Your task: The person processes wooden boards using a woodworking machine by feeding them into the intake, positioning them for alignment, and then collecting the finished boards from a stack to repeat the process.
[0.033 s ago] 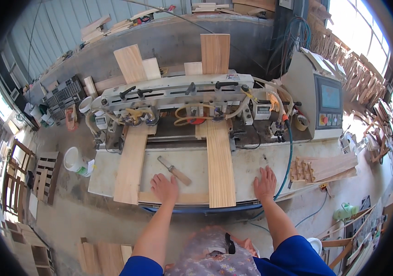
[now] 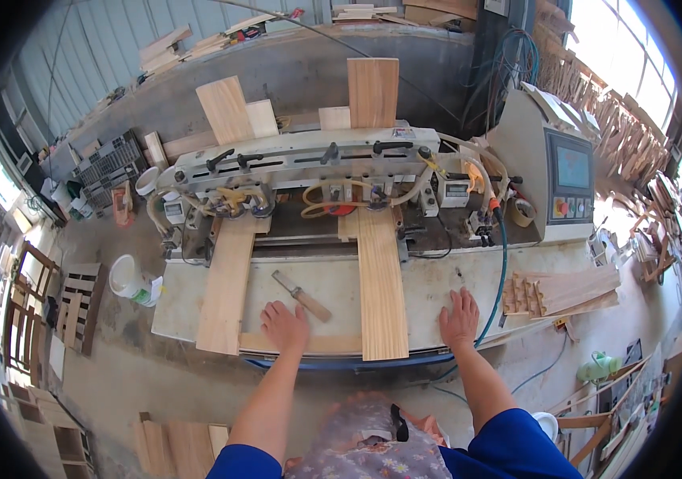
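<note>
My left hand [image 2: 285, 326] lies with its fingers spread on the pale machine table [image 2: 429, 291], by its front edge. Just beyond its fingertips is a chisel [image 2: 311, 303] with a wooden handle and a flat metal blade. Farther right, my right hand [image 2: 459, 319] rests open on the same surface, holding nothing. A left board [image 2: 227, 283] and a right board [image 2: 382, 287] run from beneath the machine's clamps toward me, on either side of the chisel. Along the front edge between them lies a wooden strip [image 2: 333, 344], partly behind my left hand.
A blue hose [image 2: 503, 267] curves down beside my right hand. Several notched boards [image 2: 568, 289] are stacked at the table's right end, below a control panel [image 2: 571, 177]. Left of the table stands a white bucket [image 2: 127, 275]. More boards [image 2: 181, 447] lie low at the near left.
</note>
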A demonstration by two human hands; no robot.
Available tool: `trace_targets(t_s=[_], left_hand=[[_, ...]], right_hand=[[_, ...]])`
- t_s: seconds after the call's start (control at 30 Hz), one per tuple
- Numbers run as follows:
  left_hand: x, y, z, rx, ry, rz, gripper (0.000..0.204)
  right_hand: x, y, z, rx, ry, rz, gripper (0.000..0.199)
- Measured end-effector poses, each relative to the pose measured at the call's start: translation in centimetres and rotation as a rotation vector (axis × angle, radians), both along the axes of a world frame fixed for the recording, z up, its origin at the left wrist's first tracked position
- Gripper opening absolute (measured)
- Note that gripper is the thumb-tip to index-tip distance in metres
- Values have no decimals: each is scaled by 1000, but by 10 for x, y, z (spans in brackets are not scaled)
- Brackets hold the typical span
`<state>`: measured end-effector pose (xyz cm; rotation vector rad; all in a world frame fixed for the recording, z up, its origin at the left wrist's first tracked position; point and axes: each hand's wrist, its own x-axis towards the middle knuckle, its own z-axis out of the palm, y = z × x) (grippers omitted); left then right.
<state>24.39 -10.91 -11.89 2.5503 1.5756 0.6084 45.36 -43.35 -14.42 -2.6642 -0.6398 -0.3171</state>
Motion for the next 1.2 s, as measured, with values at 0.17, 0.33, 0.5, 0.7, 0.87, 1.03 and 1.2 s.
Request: trace_targets(t_s=[0.17, 0.33, 0.5, 0.7, 0.87, 1.03, 1.2], left_hand=[[-2, -3, -3, -98, 45, -2, 43], [4, -2, 2, -58, 15, 3, 43], [1, 1, 1, -51, 0, -21, 42], [-1, -2, 0, -40, 6, -8, 41], [2, -2, 4, -97, 17, -16, 41], [-1, -2, 2, -81, 30, -8, 41], [1, 0, 3, -106, 36, 4, 42]], right_hand=[[0, -3, -5, 35, -99, 43, 50], [0, -5, 0, -2, -57, 2, 50], [0, -4, 0, 4, -65, 49, 51], [0, -3, -4, -17, -29, 15, 52], [1, -4, -5, -24, -37, 0, 51], [0, 0, 0, -24, -32, 9, 50], [-1, 1, 2, -7, -11, -10, 49]])
